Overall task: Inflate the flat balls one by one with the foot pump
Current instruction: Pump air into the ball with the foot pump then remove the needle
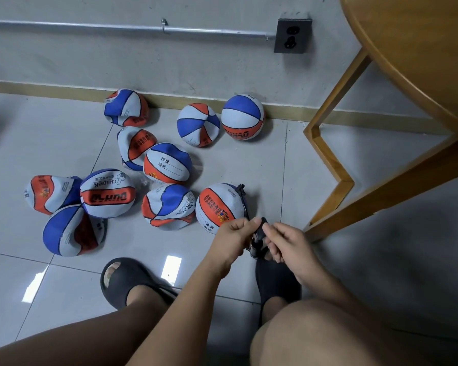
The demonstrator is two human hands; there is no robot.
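Balls (168, 163): ten are lying on the floor (251, 159).
Foot pump (257, 244): one is showing, near right.
Slippers (122, 281): two are showing.

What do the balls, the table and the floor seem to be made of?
The balls look like matte rubber: the flat ones crumple and fold softly. The table looks like wood with a smooth, lightly glossy finish, going by its honey colour and faint grain. The floor seems to be glazed tile: thin joint lines and bright reflections.

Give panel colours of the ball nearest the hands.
Orange, blue and white panels on the ball; head view shows it best.
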